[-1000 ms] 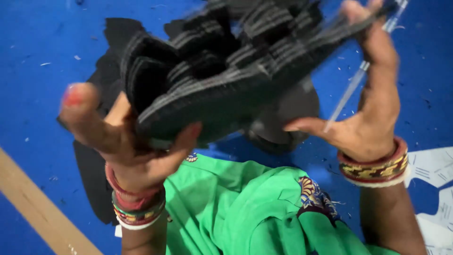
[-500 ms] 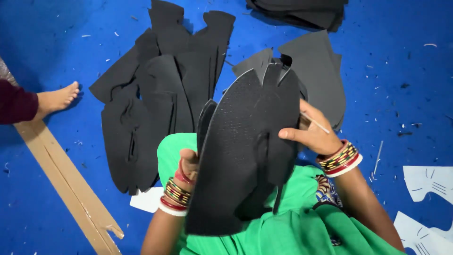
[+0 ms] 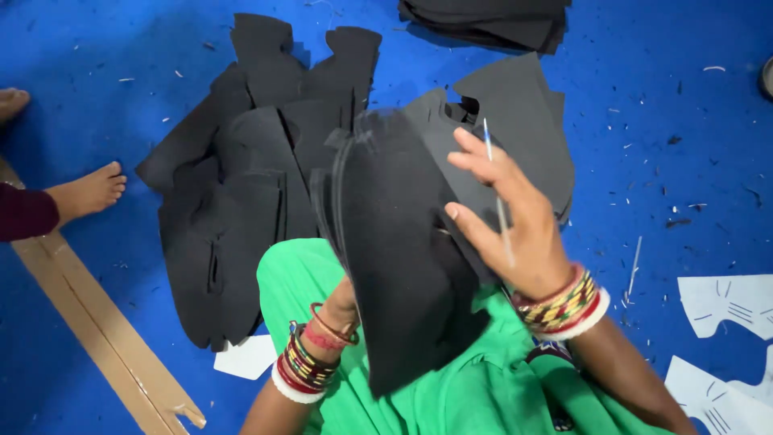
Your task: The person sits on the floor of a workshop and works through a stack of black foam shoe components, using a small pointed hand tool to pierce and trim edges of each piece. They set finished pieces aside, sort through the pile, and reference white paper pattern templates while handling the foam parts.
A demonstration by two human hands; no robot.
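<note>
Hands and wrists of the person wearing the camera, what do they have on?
Both forearms are bare, no sleeves. The left hand is mostly hidden; its wrist carries stacked red, green, gold and white bangles. The right hand has a similar stack of multicoloured bangles at the wrist.

Stack of black foam cut-outs (image 3: 403,258) between left hand (image 3: 342,310) and right hand (image 3: 511,217); flat black foam pieces (image 3: 233,209) on floor (image 3: 668,105) beyond left hand; white paper patterns (image 3: 725,302) right of right hand.

matt black foam sheets (image 3: 403,242), glossy blue floor (image 3: 668,129)
</note>
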